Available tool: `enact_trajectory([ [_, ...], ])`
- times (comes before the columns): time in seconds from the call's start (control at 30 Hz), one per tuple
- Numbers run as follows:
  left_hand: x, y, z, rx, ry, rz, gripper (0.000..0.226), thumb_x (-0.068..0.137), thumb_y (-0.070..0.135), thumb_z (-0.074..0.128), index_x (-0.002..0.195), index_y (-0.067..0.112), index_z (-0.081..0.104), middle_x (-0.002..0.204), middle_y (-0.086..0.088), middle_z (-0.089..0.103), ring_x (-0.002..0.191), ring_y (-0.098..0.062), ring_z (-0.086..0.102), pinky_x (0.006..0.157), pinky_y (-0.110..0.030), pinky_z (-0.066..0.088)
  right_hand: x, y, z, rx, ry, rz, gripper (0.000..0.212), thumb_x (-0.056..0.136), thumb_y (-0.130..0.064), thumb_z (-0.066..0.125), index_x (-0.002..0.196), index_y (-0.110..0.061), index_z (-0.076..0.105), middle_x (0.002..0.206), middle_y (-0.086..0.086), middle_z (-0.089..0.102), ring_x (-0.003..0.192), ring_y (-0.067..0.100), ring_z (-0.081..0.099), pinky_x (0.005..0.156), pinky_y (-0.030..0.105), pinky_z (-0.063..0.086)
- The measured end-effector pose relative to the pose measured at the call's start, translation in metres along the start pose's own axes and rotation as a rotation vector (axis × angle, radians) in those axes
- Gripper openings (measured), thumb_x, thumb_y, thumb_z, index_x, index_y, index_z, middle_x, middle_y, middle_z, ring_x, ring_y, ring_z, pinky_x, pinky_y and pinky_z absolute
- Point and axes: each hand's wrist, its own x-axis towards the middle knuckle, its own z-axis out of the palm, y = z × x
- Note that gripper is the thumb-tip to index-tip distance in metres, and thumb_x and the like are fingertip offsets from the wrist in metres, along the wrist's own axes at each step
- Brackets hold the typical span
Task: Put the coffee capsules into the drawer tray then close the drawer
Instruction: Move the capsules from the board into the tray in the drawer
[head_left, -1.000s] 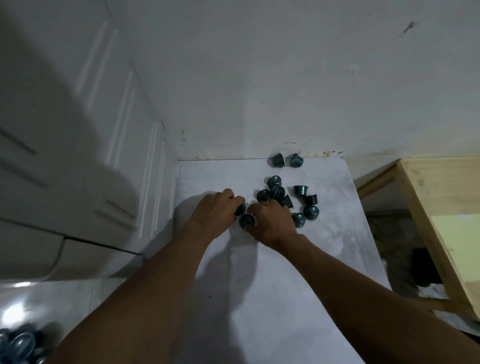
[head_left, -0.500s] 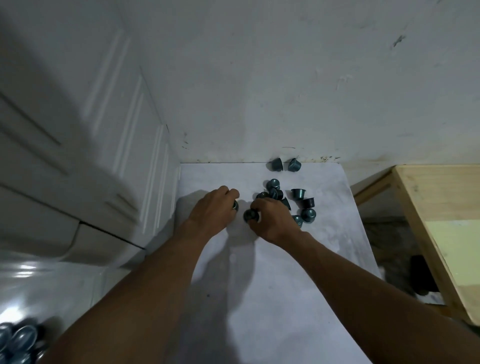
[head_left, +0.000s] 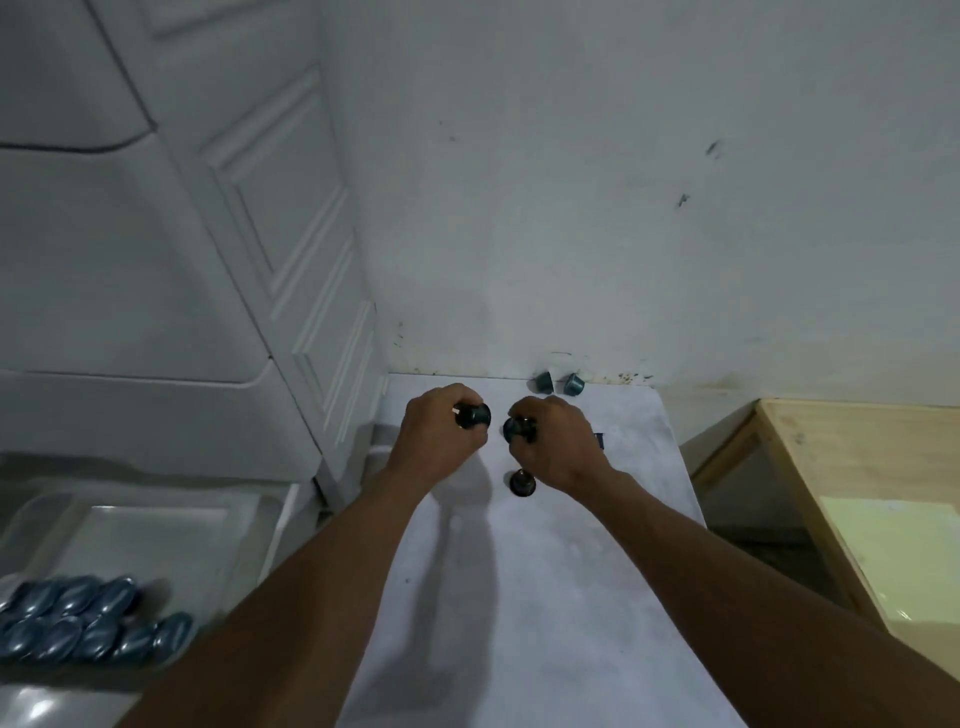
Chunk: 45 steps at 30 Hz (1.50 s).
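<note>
Gripping one capsule (head_left: 475, 414) in left hand (head_left: 439, 444), second capsule (head_left: 516, 428) in right hand (head_left: 558, 449); probably light, stiff, slick: pinch sides below rim.

Teal blue is shown by the two capsules (head_left: 544, 382) at the far wall (head_left: 571, 182), which is painted white and flecked with dark specks. The capsule (head_left: 474, 414) gripped in the left hand (head_left: 434, 441) is seen as almost black. Glossy metallic blue is shown by the capsules in the pale tray (head_left: 156, 530), near left. The counter (head_left: 545, 597) is mottled white and grey. The cupboard door (head_left: 291, 208) is painted plain white. The table (head_left: 810, 441) on the right is pale wood with a yellow-green panel (head_left: 898, 551).
</note>
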Motion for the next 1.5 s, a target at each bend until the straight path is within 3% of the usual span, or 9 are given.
enact_trajectory([
  [0.2,-0.054,0.029,-0.011,-0.105,0.132,-0.044,0.030,0.069,0.016,0.080,0.095,0.019,0.065,0.089,0.002,0.066,0.081,-0.015,0.064,0.074,-0.023,0.050,-0.047,-0.005,-0.025,0.044,0.080,-0.065,0.027,0.073,-0.010,0.061,0.100,-0.013,0.059,0.095,0.011,0.059,0.082,0.024,0.052,0.066,0.026,0.036],
  [0.37,-0.109,0.040,-0.025,-0.012,0.183,0.001,0.034,0.075,0.023,0.075,0.108,0.022,0.067,0.101,-0.003,0.066,0.092,-0.014,0.060,0.086,-0.025,0.046,-0.092,-0.015,-0.034,0.109,0.099,-0.180,0.044,0.077,-0.012,0.062,0.120,-0.020,0.059,0.104,0.009,0.058,0.092,0.021,0.054,0.076,0.021,0.035],
  [0.47,-0.140,0.047,-0.036,-0.031,0.222,-0.016,0.027,0.073,0.022,0.077,0.098,0.019,0.067,0.088,0.001,0.065,0.082,-0.014,0.060,0.077,-0.024,0.049,-0.115,-0.031,-0.037,0.143,0.105,-0.209,0.037,0.078,-0.011,0.063,0.115,-0.016,0.058,0.090,0.000,0.050,0.093,0.020,0.050,0.074,0.023,0.034],
  [0.6,-0.177,0.052,-0.059,-0.081,0.314,-0.053,0.027,0.070,0.022,0.081,0.090,0.017,0.064,0.077,0.008,0.062,0.069,-0.001,0.057,0.061,-0.007,0.043,-0.133,-0.055,-0.030,0.184,0.114,-0.259,0.030,0.077,-0.022,0.069,0.099,-0.018,0.050,0.083,0.001,0.052,0.084,0.018,0.047,0.061,0.024,0.030],
  [0.73,-0.203,0.044,-0.085,-0.035,0.378,-0.089,0.027,0.069,0.030,0.080,0.084,0.019,0.062,0.074,0.006,0.065,0.069,-0.010,0.062,0.064,-0.020,0.049,-0.146,-0.087,-0.021,0.178,0.104,-0.297,0.030,0.076,-0.030,0.071,0.090,-0.018,0.048,0.084,0.001,0.059,0.076,0.019,0.053,0.063,0.029,0.037],
  [0.93,-0.230,0.023,-0.134,0.066,0.480,-0.107,0.018,0.067,0.021,0.075,0.081,0.016,0.064,0.075,0.004,0.067,0.072,-0.013,0.063,0.067,-0.024,0.049,-0.160,-0.139,-0.002,0.193,0.085,-0.372,0.022,0.076,-0.025,0.069,0.081,-0.016,0.050,0.079,0.002,0.062,0.076,0.021,0.059,0.064,0.034,0.044],
  [1.07,-0.246,0.004,-0.167,0.166,0.446,-0.089,0.028,0.072,0.016,0.072,0.099,0.015,0.065,0.089,0.003,0.068,0.076,-0.008,0.057,0.069,-0.017,0.038,-0.166,-0.176,0.018,0.211,0.080,-0.414,0.022,0.075,-0.020,0.070,0.087,-0.015,0.053,0.083,0.003,0.063,0.077,0.022,0.060,0.067,0.039,0.050],
  [1.23,-0.268,-0.040,-0.220,0.180,0.395,-0.092,0.036,0.074,0.014,0.076,0.109,0.010,0.065,0.106,-0.005,0.068,0.086,-0.011,0.056,0.080,-0.021,0.042,-0.178,-0.234,0.057,0.212,0.094,-0.424,0.027,0.076,-0.020,0.071,0.099,-0.011,0.060,0.092,0.008,0.066,0.082,0.023,0.061,0.076,0.042,0.053],
  [1.5,-0.283,-0.107,-0.278,0.055,0.334,-0.114,0.042,0.076,0.027,0.077,0.114,0.015,0.062,0.111,-0.001,0.065,0.094,-0.012,0.058,0.085,-0.021,0.043,-0.195,-0.293,0.115,0.177,0.119,-0.390,0.016,0.074,-0.018,0.070,0.082,-0.006,0.064,0.076,0.008,0.064,0.069,0.023,0.058,0.066,0.041,0.052],
])
